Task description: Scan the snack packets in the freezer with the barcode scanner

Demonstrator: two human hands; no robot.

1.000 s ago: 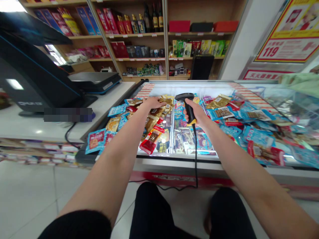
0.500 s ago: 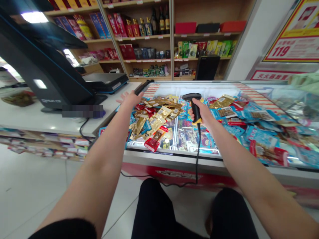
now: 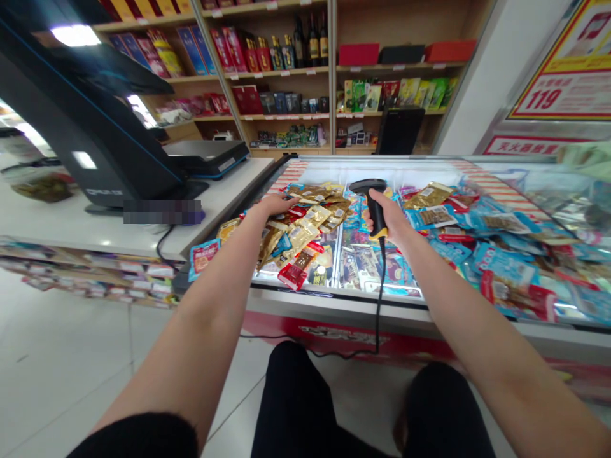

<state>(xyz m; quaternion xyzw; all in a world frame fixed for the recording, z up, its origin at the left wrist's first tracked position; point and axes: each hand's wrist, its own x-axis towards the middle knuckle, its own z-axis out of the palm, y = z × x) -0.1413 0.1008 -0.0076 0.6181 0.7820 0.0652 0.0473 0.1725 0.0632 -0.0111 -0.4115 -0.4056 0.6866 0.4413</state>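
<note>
My right hand (image 3: 386, 217) is shut around a black handheld barcode scanner (image 3: 375, 208) with a yellow band, its head tipped away from me. Its black cable (image 3: 379, 305) hangs down past the freezer's front rim. My left hand (image 3: 275, 205) lies palm down with nothing visible in it, at the left end of a heap of gold snack packets (image 3: 305, 224). Whether it touches them, I cannot tell. A red-and-gold packet (image 3: 292, 277) lies near the front of the heap. Blue snack packets (image 3: 501, 267) fill the freezer's right side.
A glass-topped chest freezer (image 3: 344, 294) runs across in front of me. On the white counter (image 3: 86, 224) to its left stand a black till terminal (image 3: 90, 140) and a scale (image 3: 205, 156). Wooden shelves of bottles and boxes (image 3: 305, 44) stand behind.
My left hand has come down from a raised, spread position near the counter edge to just above the packets. My right hand still grips the scanner in nearly the same place.
</note>
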